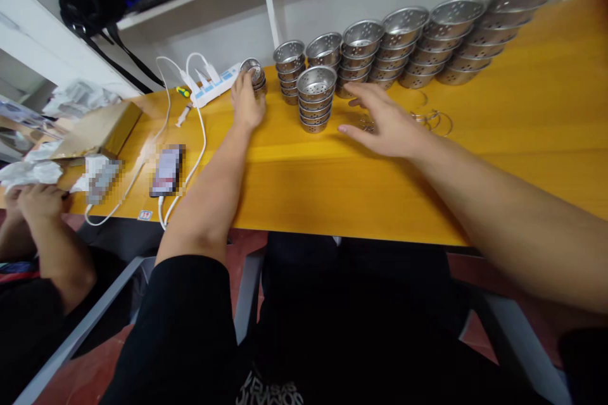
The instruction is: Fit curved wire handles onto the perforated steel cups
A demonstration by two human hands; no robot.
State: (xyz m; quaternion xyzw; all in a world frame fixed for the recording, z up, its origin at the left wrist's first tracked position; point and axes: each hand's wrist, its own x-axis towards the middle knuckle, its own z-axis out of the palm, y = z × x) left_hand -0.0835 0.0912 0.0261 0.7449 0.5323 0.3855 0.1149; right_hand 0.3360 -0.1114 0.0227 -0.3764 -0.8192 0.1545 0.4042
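Note:
My left hand is closed around the near side of a short stack of perforated metal cups at the back of the table. Part of that stack is hidden behind my fingers. My right hand is open over the table, thumb and fingers spread, with nothing between them. Just left of its fingertips, and apart from them, stands a stack of nested perforated metal cups. Behind it runs a row of several similar stacks, among them a small one and a wide one, larger toward the right.
Thin metal rings lie beyond my right wrist. A white power strip, a syringe, a phone and white cables are on the left. Another person's hands rest near a cardboard box. A shelf stands behind.

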